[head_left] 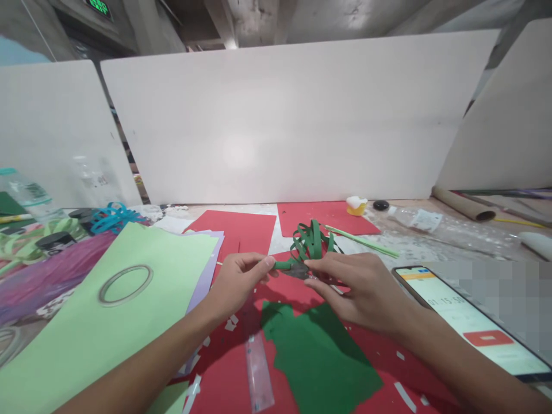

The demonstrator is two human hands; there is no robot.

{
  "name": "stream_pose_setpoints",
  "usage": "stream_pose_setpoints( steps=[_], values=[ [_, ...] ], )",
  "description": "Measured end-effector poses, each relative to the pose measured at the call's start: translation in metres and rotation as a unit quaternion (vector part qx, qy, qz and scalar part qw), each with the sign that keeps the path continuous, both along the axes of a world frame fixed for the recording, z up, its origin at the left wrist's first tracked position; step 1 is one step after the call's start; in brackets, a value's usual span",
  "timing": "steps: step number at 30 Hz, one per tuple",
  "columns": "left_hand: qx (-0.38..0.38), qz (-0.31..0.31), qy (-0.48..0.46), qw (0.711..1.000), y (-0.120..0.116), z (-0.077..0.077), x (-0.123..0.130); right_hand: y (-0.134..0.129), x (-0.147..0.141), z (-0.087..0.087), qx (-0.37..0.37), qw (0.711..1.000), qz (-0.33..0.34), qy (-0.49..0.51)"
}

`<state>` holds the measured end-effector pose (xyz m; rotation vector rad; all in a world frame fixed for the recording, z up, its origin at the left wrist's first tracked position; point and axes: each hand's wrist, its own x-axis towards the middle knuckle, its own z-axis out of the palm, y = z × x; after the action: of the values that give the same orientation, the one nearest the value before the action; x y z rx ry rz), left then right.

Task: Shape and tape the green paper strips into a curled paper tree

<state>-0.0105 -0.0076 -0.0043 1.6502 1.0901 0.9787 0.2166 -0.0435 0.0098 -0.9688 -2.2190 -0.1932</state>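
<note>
Open air above, white panel [280,121] (upright) beyond.

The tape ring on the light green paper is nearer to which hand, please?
Left. The left hand is to the right of the tape ring; the right hand is farther right.

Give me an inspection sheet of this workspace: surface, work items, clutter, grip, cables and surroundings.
Surface: pale, marked tabletop, partly covered by red sheets; white paper scraps scattered on the red.
Work items: narrow green roll at the dark tip of a hand tool; curled green strips just behind; ragged-edged green sheet below.
Clutter: tape ring on light green paper; clear ruler; lit phone; blue strips; plastic bottle; cardboard tube.
Grip: left hand pinches the green roll; right hand holds the hand tool, its exact type unclear.
Cables: nothing seen.
Surroundings: white panels behind; green exit sign upper left.
</note>
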Motion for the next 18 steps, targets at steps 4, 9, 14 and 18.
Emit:
stream_pose_setpoints(
  steps=[4,9,14,18],
  values=[
    [-0.010,-0.006,-0.002,1.000,-0.0001,-0.0006,-0.0006,-0.0001,-0.0010,-0.0002,0.002,1.000,-0.005,0.004],
    [-0.012,-0.012,-0.015,1.000,-0.0007,-0.0008,-0.0008,-0.0005,-0.0016,0.0001,-0.001,1.000,-0.002,0.001],
    [-0.009,-0.013,-0.015,1.000,0.0000,-0.0005,-0.0002,-0.0003,-0.0019,-0.0005,0.008,1.000,-0.001,-0.001],
    [-0.011,-0.012,-0.016,1.000,0.0007,-0.0015,0.0000,0.0001,-0.0015,-0.0017,0.013,1.000,-0.001,-0.003]
  ],
)
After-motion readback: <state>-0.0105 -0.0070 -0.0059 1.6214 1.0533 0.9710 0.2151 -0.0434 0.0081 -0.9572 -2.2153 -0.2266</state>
